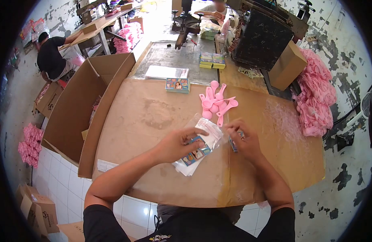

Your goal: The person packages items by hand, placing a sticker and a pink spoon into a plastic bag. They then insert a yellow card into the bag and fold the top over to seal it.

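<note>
My left hand (174,144) is closed on a clear plastic bag (213,131), its thumb lying over a blue printed card (188,161) at the bag. White sheets or more bags (188,168) stick out beneath. My right hand (247,141) is just right of the bag, fingers curled together; whether something small is between them is hidden. Partly covered by that hand is a small stack of blue cards (233,146) on the cardboard-topped table. Beyond both hands lies a pile of pink measuring spoons (210,104).
A stack of printed cards (178,86) and clear bags (166,72) lie farther back, with yellow-green packs (212,60) behind. A large open carton (69,109) flanks the table's left. Pink bundles (315,94) hang at right. Another person (52,56) sits far left.
</note>
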{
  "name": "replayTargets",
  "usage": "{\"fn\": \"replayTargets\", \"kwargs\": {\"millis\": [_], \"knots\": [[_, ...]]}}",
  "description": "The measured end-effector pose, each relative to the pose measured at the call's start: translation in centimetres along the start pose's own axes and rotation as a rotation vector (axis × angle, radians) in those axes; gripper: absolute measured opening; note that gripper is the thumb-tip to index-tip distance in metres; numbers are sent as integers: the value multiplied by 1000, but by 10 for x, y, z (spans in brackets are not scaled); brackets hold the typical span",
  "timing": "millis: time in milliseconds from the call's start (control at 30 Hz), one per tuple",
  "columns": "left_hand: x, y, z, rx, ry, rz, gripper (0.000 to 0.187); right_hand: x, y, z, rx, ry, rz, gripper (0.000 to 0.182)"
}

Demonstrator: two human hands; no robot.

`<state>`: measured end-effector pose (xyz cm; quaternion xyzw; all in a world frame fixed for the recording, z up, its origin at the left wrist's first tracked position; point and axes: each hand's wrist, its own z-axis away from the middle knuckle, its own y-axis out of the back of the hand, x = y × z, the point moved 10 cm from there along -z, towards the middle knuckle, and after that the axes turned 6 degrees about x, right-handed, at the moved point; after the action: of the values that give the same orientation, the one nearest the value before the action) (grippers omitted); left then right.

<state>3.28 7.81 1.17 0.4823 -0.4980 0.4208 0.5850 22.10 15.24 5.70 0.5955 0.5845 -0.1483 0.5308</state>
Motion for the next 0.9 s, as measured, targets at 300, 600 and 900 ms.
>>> {"fn": "replayTargets", "kwargs": {"millis": [300,600,900], "knots": [[54,79,-32,127,-71,-132,25,21,-13,-59,-84,434,555,36],[166,102,-47,28,-191,-384,20,41,-22,-96,-338,250,487,28],[150,80,-66,-92,-243,-432,23,-76,29,-120,-363,225,265,31]]}}
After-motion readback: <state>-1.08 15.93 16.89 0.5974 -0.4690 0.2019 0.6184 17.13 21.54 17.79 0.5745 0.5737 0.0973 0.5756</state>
